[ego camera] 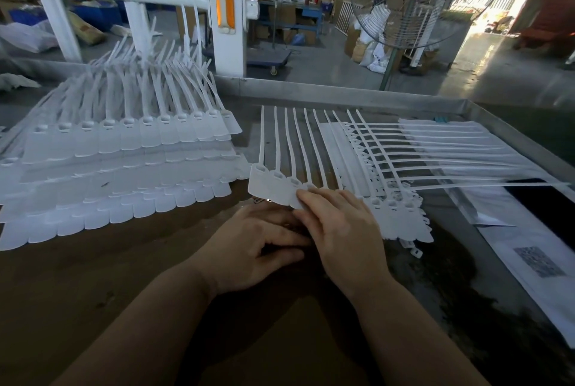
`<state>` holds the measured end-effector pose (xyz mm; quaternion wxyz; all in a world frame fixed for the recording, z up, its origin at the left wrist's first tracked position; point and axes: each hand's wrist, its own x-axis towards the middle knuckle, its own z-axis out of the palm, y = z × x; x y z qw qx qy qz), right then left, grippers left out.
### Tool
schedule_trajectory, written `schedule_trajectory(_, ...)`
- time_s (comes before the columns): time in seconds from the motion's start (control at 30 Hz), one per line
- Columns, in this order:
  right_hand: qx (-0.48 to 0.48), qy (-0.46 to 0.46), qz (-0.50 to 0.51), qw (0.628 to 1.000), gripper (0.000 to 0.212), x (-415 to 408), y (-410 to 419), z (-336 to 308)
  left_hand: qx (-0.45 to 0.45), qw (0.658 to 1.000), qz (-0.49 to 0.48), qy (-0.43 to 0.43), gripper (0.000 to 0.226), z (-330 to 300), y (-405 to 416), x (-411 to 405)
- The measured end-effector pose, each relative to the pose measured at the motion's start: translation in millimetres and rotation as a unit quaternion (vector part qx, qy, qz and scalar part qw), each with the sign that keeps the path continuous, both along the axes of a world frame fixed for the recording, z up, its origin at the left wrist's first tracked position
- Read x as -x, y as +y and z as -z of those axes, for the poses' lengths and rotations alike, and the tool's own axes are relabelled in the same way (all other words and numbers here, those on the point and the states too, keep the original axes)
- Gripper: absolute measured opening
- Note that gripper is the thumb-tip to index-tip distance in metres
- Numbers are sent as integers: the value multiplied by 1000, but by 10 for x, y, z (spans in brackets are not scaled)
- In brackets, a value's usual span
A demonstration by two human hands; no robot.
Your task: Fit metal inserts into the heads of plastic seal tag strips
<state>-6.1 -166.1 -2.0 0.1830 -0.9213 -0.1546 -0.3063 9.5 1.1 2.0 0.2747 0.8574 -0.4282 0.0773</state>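
A joined row of white seal tag strips lies in front of me, heads near and tails pointing away. My right hand rests on its near right part, fingers fairly straight and pressing on the tags. At the row's lower edge sits my left hand, fingers curled with thumb and forefinger drawn together. My right hand hides what it holds. A small shiny glint shows just beyond its knuckles. No metal insert is plainly visible.
A tall layered stack of tag strips fills the left of the brown table. More strips lie crosswise at the right. A dark grainy heap and white bags sit at the right. A metal rim borders the far edge.
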Motion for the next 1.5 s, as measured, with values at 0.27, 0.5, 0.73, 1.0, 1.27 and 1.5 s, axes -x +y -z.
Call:
schedule_trajectory(0.27, 2, 4, 2, 1000, 41, 5, 9, 0, -122, 992, -16, 5, 37, 65, -26, -15)
schedule_trajectory(0.5, 2, 10, 1, 1000, 42, 10, 12, 2, -161, 986, -52, -9, 47, 187, -56, -77)
schedule_trajectory(0.73, -2, 14, 4, 1000, 43, 8, 9, -13, 42, 982, -180, -32, 32, 59, 5, -15)
schedule_trajectory(1.0, -10, 6, 8, 1000, 38, 12, 0, -2, 42, 943, -330, -7, 30, 139, 12, -76)
schedule_trajectory(1.27, -7, 12, 11, 1000, 39, 7, -8, 9, 30, 966, -255, 26, 32, 86, 6, -62)
schedule_trajectory(1.5, -9, 8, 6, 1000, 40, 3, -12, 0, 64, 986, -153, 21, 12, 22, 18, -14)
